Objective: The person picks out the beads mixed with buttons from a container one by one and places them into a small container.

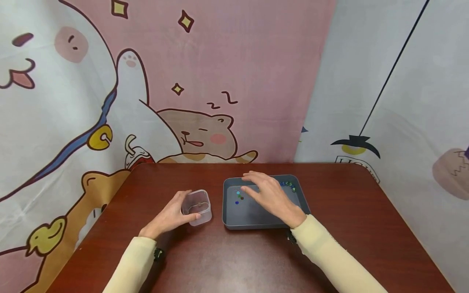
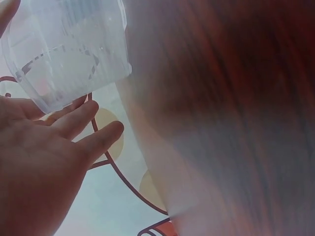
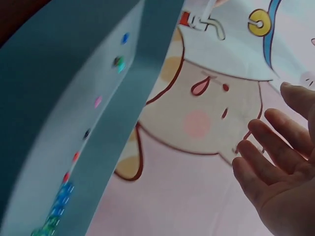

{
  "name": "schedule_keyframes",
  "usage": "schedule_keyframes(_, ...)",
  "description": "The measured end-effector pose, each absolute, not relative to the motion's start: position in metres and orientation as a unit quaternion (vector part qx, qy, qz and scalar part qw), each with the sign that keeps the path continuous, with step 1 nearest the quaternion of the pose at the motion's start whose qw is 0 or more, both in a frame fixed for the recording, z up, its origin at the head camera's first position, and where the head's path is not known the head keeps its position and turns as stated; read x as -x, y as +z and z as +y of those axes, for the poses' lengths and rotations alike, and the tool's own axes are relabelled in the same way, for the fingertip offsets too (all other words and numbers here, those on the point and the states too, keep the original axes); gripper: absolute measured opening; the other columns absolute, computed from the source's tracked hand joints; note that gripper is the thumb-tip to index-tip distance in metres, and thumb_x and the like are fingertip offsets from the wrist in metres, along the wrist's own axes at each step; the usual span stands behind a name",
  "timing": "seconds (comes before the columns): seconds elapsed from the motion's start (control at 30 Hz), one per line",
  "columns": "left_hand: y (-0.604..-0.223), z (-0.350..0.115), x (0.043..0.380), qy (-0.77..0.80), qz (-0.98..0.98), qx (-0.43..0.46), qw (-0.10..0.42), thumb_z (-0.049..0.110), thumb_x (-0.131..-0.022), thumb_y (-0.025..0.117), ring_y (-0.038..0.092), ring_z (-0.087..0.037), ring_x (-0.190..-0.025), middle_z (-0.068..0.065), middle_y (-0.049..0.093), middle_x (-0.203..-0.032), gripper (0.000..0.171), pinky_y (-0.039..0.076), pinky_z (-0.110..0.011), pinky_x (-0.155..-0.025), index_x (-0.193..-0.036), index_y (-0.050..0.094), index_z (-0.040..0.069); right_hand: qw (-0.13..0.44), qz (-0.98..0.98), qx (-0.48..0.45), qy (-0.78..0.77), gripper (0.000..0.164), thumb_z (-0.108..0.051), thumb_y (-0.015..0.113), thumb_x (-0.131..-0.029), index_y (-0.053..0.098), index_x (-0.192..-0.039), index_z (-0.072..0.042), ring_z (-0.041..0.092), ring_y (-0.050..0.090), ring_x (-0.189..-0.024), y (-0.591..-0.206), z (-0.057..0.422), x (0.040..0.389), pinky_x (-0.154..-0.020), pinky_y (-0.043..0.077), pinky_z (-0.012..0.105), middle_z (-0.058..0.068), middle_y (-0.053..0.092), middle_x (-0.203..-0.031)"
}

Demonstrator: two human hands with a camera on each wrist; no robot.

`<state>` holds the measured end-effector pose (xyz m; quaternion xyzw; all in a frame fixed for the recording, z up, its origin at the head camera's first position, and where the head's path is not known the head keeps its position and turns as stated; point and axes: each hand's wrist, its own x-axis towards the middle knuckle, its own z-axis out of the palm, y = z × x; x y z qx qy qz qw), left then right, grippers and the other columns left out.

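A clear plastic box (image 1: 199,204) is at the left of the tray, in the grip of my left hand (image 1: 169,213). The thumb lies along its near side and fingers reach round the far side; in the left wrist view two fingers (image 2: 101,141) stretch out below the box. My right hand (image 1: 272,196) hovers over a grey rectangular tray (image 1: 253,213), its fingers loosely spread and holding nothing. Small coloured beads (image 1: 237,197) lie scattered in the tray's left part. More blue and green beads (image 3: 60,199) line up along the tray's far side.
Both things are on a reddish-brown wooden table (image 1: 234,260). Behind it hangs a cartoon-printed curtain (image 1: 271,81), close to the table's far edge. Dark bands show at both wrists.
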<state>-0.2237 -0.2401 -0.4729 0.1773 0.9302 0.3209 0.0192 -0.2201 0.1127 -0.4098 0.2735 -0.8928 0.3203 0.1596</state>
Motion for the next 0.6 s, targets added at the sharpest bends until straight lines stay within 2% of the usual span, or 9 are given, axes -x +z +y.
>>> schedule_keyframes(0.27,-0.474,-0.241,0.222,0.327,0.930,-0.164,0.040,0.059,-0.079,0.083,0.049,-0.037,-0.134,-0.020,0.044,-0.155,0.113,0.041,-0.062,-0.110,-0.161,0.028,0.004,0.163,-0.901,-0.266,0.300,0.039,-0.026,0.077,-0.096,0.071,-0.129,-0.006,0.032,0.058,-0.132,-0.417,0.153,0.224,-0.102,0.050,0.053,0.012,0.066,-0.137)
schedule_keyframes(0.6,-0.471,-0.240,0.224,0.346,0.919,-0.186,0.024,0.051,-0.081,0.086,0.055,-0.031,-0.126,-0.013,0.052,-0.148,0.096,0.047,-0.057,-0.105,-0.155,0.042,0.010,0.157,-0.914,-0.271,0.257,0.043,-0.024,0.078,-0.095,0.069,-0.132,-0.004,0.033,0.062,-0.125,-0.424,0.192,0.240,-0.099,0.052,0.054,0.015,0.066,-0.136)
